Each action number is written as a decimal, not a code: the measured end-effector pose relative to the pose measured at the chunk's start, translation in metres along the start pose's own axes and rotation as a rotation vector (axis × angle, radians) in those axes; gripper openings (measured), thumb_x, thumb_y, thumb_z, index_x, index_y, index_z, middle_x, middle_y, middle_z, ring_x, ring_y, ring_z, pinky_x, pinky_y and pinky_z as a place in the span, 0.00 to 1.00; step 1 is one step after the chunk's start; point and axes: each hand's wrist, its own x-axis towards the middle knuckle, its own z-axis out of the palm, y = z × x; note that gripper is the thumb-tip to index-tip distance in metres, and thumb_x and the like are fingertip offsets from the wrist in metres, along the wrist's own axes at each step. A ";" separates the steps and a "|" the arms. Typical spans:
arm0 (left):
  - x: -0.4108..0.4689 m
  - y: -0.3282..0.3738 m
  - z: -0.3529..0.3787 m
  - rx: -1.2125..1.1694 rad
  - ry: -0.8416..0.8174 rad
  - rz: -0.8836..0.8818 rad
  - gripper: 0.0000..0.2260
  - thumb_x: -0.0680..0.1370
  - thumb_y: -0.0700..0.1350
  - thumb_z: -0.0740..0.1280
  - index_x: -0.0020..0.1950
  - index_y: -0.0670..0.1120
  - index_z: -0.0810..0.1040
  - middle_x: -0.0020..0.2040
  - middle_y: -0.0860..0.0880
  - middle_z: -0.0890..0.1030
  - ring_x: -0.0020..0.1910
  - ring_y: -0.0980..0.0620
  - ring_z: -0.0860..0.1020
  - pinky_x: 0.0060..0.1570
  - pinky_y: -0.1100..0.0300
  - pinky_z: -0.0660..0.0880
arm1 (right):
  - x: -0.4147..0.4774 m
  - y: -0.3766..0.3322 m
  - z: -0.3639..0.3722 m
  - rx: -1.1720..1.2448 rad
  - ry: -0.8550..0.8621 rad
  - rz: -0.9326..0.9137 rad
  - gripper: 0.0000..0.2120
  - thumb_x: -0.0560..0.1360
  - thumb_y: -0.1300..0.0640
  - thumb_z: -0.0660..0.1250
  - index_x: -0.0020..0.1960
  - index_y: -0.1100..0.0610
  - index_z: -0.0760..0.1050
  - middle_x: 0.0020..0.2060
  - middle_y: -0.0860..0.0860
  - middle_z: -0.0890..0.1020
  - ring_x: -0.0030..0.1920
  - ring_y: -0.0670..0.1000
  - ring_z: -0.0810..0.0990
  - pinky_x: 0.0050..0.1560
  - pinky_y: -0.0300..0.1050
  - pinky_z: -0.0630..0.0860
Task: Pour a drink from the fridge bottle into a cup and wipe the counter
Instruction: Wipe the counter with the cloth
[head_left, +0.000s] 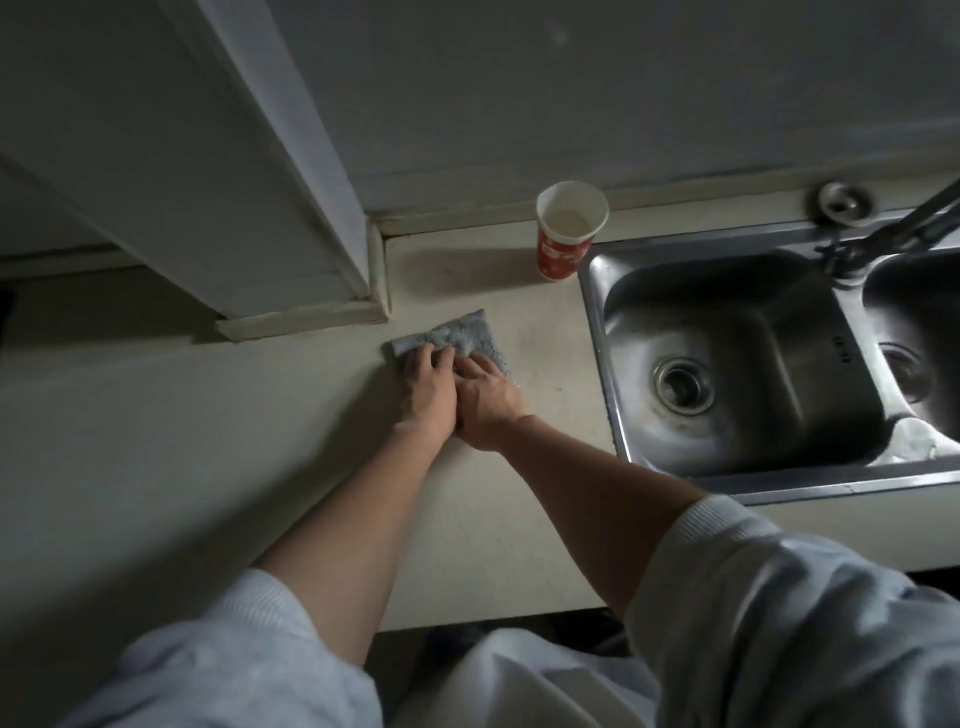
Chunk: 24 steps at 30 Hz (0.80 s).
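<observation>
Counter (208, 441) | left hand (426, 397), right hand (485, 413): fingers (427, 359) flat, pressing cloth (460, 335)

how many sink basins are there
2. The left basin is fully in view, just right of the cup. The right basin is cut off by the frame's right edge, so any beyond it would be hidden.

both hands, left hand (427, 392) and right hand (485, 402), press a grey cloth (457, 335) flat on the counter (156, 415).
</observation>
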 end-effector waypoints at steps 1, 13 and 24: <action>-0.001 0.008 0.011 0.030 0.033 0.000 0.19 0.84 0.45 0.54 0.75 0.43 0.64 0.76 0.42 0.62 0.75 0.43 0.60 0.74 0.51 0.58 | -0.006 0.012 -0.002 0.004 0.002 0.008 0.35 0.74 0.46 0.67 0.78 0.51 0.60 0.77 0.53 0.60 0.77 0.59 0.55 0.77 0.52 0.53; -0.003 0.063 0.071 0.252 0.043 0.131 0.20 0.83 0.39 0.55 0.76 0.45 0.64 0.76 0.42 0.60 0.75 0.44 0.61 0.73 0.55 0.57 | -0.037 0.081 -0.016 -0.063 0.004 0.105 0.38 0.71 0.41 0.65 0.78 0.49 0.58 0.77 0.51 0.59 0.76 0.60 0.57 0.76 0.56 0.56; -0.044 -0.014 0.029 0.300 0.039 0.075 0.19 0.83 0.39 0.56 0.75 0.45 0.66 0.77 0.42 0.59 0.74 0.43 0.62 0.73 0.54 0.58 | -0.056 -0.006 0.009 -0.054 -0.075 0.008 0.39 0.75 0.42 0.65 0.80 0.50 0.52 0.78 0.53 0.56 0.78 0.61 0.52 0.78 0.57 0.51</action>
